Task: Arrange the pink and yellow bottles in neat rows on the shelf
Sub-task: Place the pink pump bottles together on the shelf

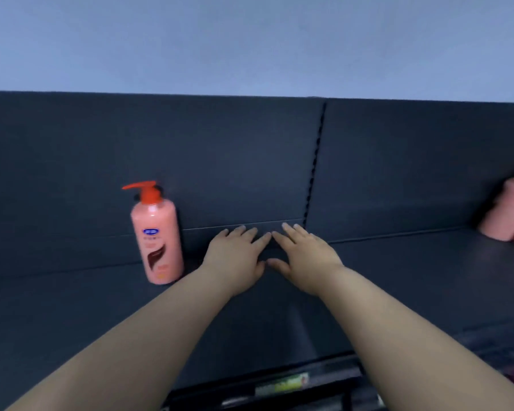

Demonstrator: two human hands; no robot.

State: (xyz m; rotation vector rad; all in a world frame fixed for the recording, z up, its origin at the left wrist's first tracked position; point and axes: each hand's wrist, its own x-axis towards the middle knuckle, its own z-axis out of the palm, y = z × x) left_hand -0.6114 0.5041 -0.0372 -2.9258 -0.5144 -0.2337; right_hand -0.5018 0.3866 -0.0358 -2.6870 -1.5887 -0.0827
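A pink pump bottle point(158, 238) with a red pump head stands upright on the dark shelf point(72, 307), close to the back panel. My left hand point(235, 256) lies flat on the shelf just right of that bottle, fingers straight, not touching it. My right hand point(304, 256) lies flat beside it, the fingertips of both hands nearly meeting. Neither hand holds anything. More pink bottles point(508, 212) show at the far right edge, blurred and partly cut off. No yellow bottle is in view.
A dark back panel with a slotted upright strip point(315, 164) rises behind the shelf. The shelf's front edge carries a price label strip point(282, 384). A pale wall fills the upper view.
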